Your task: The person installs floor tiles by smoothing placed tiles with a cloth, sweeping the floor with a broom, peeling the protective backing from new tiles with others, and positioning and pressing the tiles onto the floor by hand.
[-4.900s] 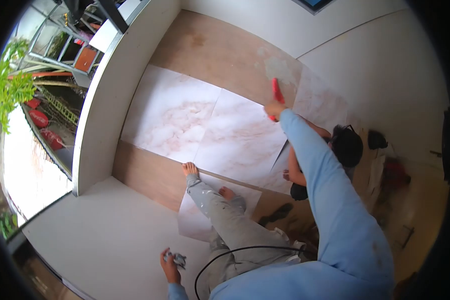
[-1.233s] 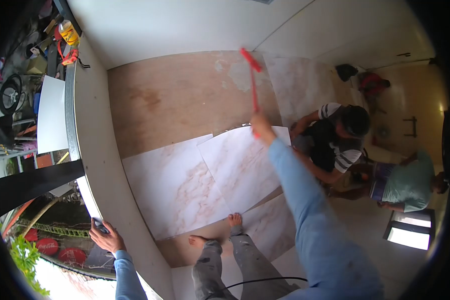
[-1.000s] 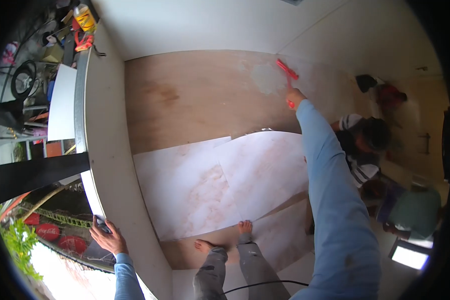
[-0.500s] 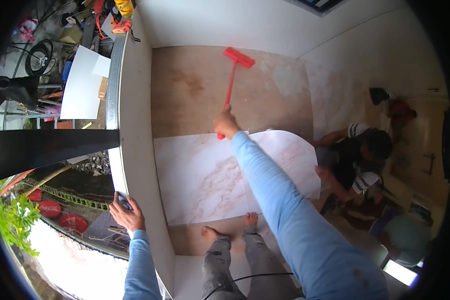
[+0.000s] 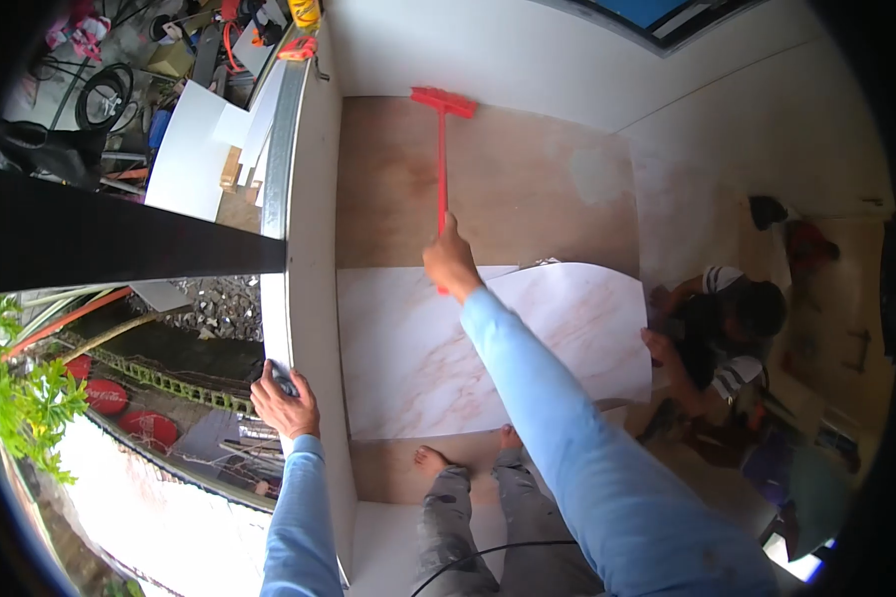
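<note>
My right hand (image 5: 450,261) is wrapped round the handle of a red broom (image 5: 442,169). Its head lies at the far edge of the bare brown board (image 5: 528,179), against the white wall. Below that hand, a marble-patterned sheet (image 5: 418,368) covers the near part of the board, and its right end curves up. On the left, my left hand (image 5: 287,400) rests on the ledge (image 5: 277,318) with fingers curled round a small dark object that I cannot make out.
A co-worker (image 5: 732,318) crouches at the right, one hand on the sheet's end. Another person (image 5: 816,488) is lower right. Past the ledge are a black beam (image 5: 139,234), tools, rubble and a green plant (image 5: 30,398). A black cable (image 5: 488,549) crosses my legs.
The broom head has swung left along the far edge of the board, and its handle now points nearly straight away from me. My left hand stays on the ledge. The view has shifted slightly.
</note>
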Demonstrator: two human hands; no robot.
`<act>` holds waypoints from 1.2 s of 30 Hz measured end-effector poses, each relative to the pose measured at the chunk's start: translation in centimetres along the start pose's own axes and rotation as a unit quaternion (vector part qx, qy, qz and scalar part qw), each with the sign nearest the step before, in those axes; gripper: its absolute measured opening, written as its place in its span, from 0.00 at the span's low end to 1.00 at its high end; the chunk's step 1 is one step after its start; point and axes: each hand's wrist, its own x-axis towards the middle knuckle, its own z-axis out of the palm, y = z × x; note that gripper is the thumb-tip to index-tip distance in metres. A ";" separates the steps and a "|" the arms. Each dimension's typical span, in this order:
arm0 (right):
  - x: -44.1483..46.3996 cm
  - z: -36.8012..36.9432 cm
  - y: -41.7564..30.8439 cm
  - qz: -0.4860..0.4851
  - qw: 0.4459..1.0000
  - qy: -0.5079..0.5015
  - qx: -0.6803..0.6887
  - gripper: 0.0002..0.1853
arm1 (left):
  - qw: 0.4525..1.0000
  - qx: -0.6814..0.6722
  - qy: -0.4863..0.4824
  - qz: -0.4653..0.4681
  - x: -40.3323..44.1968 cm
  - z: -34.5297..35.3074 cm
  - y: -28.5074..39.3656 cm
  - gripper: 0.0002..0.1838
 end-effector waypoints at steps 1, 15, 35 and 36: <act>2.2 1.1 -0.8 0.002 0.999 -0.036 0.023 0.40 | 1.000 0.000 -0.002 -0.002 0.0 0.0 0.0 0.27; -9.0 1.6 7.8 -0.022 0.975 -0.152 -0.159 0.37 | 1.000 0.010 -0.008 -0.010 -0.2 0.1 -0.3 0.27; 5.8 -43.6 18.7 0.025 0.562 0.079 -0.823 0.15 | 1.000 0.000 0.014 -0.006 -0.1 0.3 -0.4 0.27; 6.9 -41.7 19.9 0.024 0.550 0.045 -0.833 0.15 | 1.000 -0.001 0.013 -0.005 -0.3 0.3 -0.6 0.27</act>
